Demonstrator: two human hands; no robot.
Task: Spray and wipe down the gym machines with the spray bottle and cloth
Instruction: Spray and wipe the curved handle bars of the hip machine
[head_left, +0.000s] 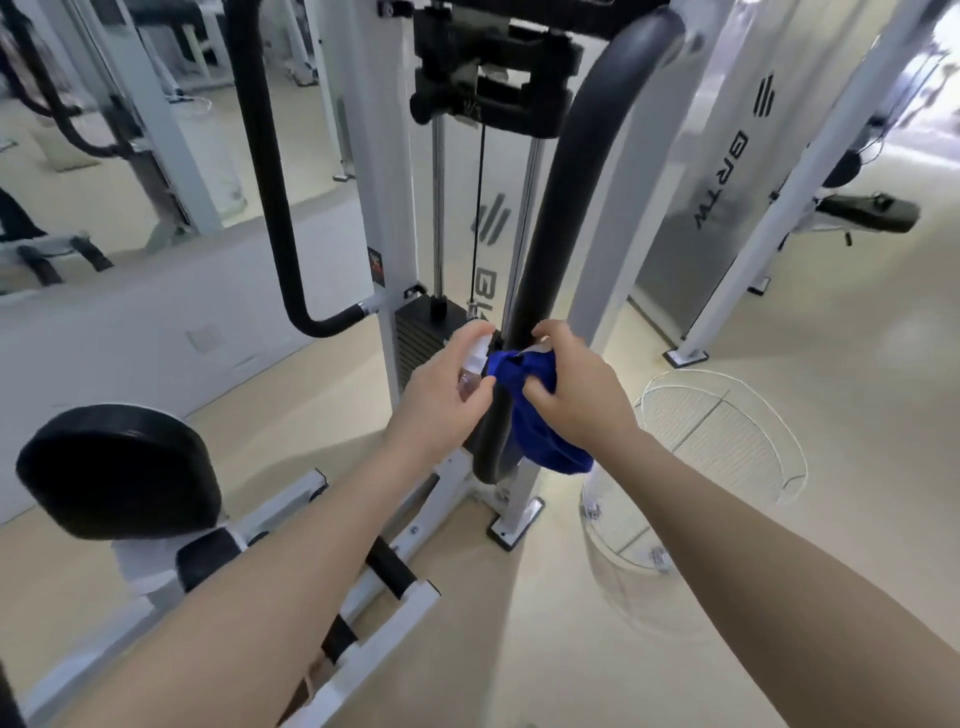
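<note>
Spray bottle (470, 371) in left hand (441, 400), cloth (535, 410) in right hand (576, 395)

Bright, even daylight floods in, blowing out the upper right corner beyond the fingers. Wide-angle distortion bends the edges. The background looks soft and blurred.
</note>
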